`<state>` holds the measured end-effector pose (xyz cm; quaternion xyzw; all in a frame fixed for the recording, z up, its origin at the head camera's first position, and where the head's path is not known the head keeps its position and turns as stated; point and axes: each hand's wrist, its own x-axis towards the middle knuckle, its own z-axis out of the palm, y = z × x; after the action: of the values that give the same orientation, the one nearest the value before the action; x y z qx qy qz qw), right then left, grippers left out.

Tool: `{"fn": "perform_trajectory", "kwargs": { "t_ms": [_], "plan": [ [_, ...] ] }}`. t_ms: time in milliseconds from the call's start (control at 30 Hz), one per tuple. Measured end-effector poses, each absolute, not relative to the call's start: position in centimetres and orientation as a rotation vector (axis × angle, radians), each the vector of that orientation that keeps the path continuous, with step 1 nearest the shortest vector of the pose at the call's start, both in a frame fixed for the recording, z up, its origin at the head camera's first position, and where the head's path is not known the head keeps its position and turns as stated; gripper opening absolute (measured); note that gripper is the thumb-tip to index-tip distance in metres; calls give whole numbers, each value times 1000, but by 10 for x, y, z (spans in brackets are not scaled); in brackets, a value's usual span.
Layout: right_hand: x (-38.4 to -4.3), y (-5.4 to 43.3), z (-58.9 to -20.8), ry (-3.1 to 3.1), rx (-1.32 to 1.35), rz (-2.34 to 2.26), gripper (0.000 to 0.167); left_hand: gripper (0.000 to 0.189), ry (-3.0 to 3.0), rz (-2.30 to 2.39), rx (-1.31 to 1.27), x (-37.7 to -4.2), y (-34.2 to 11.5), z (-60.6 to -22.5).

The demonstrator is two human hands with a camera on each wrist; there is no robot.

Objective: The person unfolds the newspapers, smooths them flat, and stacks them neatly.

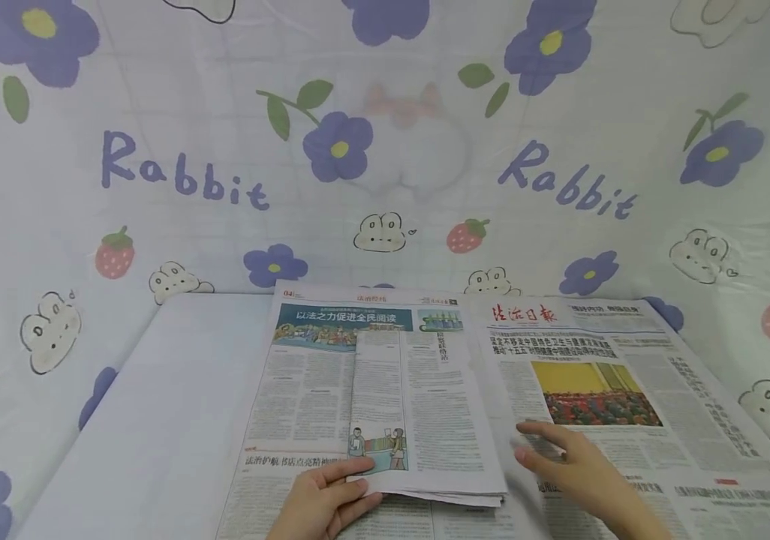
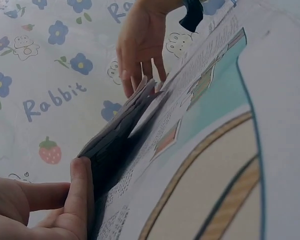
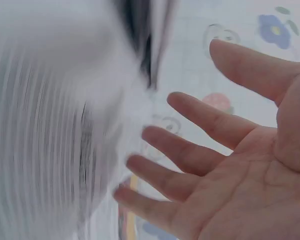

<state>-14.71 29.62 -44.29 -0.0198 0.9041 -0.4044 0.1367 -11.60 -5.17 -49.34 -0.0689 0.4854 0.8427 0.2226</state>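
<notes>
A folded newspaper (image 1: 425, 405) lies on top of an open newspaper sheet (image 1: 297, 405) with a blue-green banner. My left hand (image 1: 324, 499) holds its lower left corner, the fingertips beside a printed cartoon; in the left wrist view, fingers (image 2: 80, 185) bear against the folded edge. Dark gaps show between the paper layers there. My right hand (image 1: 577, 469) is off the folded paper's right edge, over the neighbouring newspaper (image 1: 689, 450). Its fingers are spread and hold nothing, as the right wrist view shows, with blurred newsprint beside the fingertips.
Another newspaper page with a red title and a yellow-and-red photo lies at the right. White tabletop (image 1: 162, 405) shows at the left. Behind the table hangs a white curtain (image 1: 425, 150) printed with purple flowers, rabbits and strawberries.
</notes>
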Motion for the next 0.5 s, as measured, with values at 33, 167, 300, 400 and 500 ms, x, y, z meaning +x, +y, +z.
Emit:
{"fn": "perform_trajectory", "kwargs": {
  "t_ms": [33, 167, 300, 400, 500],
  "plan": [
    [-145, 289, -442, 2573, -9, -1227, 63, 40, 1347, 2326, -197, -116, -53, -494],
    [-136, 268, -444, 2480, 114, -1399, 63, 41, 1361, 2327, -175, -116, -55, -494],
    [-135, 259, -449, 2395, 148, -1549, 61, 40, 1354, 2340, -159, -116, -54, -494],
    [-136, 258, -454, 2264, 146, -1615, 61, 40, 1337, 2347, -176, -116, -54, -495],
    [-136, 260, -458, 2149, 126, -1637, 65, 40, 1315, 2352, -199, -116, -55, -495]
  ]
}}
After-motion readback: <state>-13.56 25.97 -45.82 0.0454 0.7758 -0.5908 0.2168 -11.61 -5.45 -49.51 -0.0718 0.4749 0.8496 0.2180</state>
